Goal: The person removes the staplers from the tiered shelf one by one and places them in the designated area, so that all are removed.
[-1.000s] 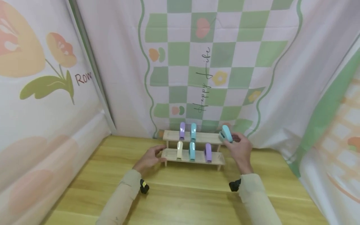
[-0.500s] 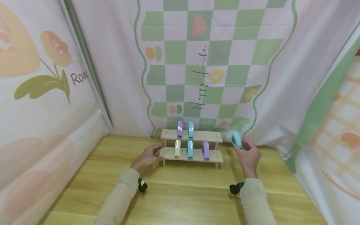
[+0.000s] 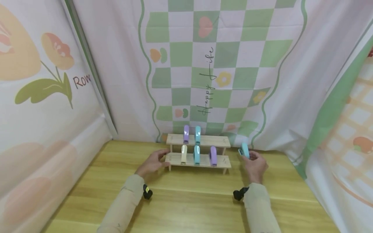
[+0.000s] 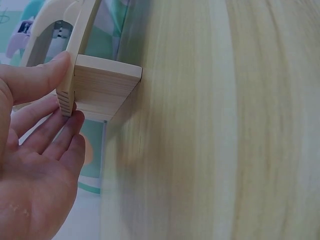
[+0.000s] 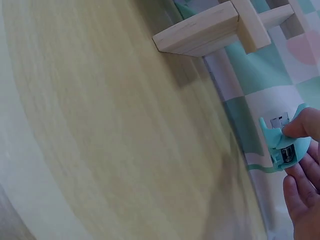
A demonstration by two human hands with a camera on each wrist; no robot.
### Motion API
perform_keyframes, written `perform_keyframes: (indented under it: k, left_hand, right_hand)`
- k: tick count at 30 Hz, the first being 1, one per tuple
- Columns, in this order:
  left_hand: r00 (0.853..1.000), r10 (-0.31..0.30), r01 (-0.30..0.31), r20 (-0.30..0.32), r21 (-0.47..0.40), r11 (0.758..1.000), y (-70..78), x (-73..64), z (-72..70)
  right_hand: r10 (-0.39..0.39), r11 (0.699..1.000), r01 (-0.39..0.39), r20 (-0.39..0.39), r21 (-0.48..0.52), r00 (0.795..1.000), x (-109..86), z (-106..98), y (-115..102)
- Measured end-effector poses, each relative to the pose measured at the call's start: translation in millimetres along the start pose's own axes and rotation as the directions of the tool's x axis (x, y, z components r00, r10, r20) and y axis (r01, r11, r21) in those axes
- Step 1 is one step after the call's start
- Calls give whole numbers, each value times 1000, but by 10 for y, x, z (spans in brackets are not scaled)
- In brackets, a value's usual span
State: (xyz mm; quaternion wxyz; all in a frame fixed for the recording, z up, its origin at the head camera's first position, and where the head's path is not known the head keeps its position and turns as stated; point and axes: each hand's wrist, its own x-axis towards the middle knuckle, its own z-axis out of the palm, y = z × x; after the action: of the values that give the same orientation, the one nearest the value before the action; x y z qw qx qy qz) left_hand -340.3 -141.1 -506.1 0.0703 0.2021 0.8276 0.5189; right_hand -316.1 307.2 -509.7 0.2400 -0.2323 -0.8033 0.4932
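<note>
My right hand (image 3: 255,166) pinches a teal stapler (image 3: 244,150) in the air, to the right of a two-tier wooden shelf (image 3: 223,161). In the right wrist view, the metal parts of that stapler (image 5: 295,154) show under the thumb. My left hand (image 3: 151,163) grips the left end of the lower tier, thumb on top and fingers beneath, as the left wrist view shows. On the lower tier stand a cream stapler (image 3: 184,154), a teal stapler (image 3: 197,155) and a purple stapler (image 3: 213,157). The upper tier carries a purple stapler (image 3: 186,134) and a teal stapler (image 3: 198,135).
The shelf stands near the back edge of a wood-grain table (image 3: 186,207). Behind it hangs a green-and-white checkered cloth (image 3: 182,53). A flower-printed cloth (image 3: 52,129) closes the left side, and another patterned cloth (image 3: 349,145) hangs at the right.
My right hand has moved the teal stapler away from the upper tier's right end, rightward and then lower. The left hand has kept its grip on the shelf. The head view has shifted slightly.
</note>
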Motion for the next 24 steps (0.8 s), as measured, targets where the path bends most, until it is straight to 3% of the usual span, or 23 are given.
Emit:
perform_keyframes:
  k: [11, 24]
  left_hand:
    - [1000, 4, -4, 3, 5, 1000, 4, 7, 3]
    - [1000, -8, 8, -1, 26, 1000, 19, -4, -14]
  right_hand:
    - [106, 994, -105, 45, -23, 993, -77, 34, 78]
    - [103, 994, -102, 29, -29, 994, -91, 106, 123]
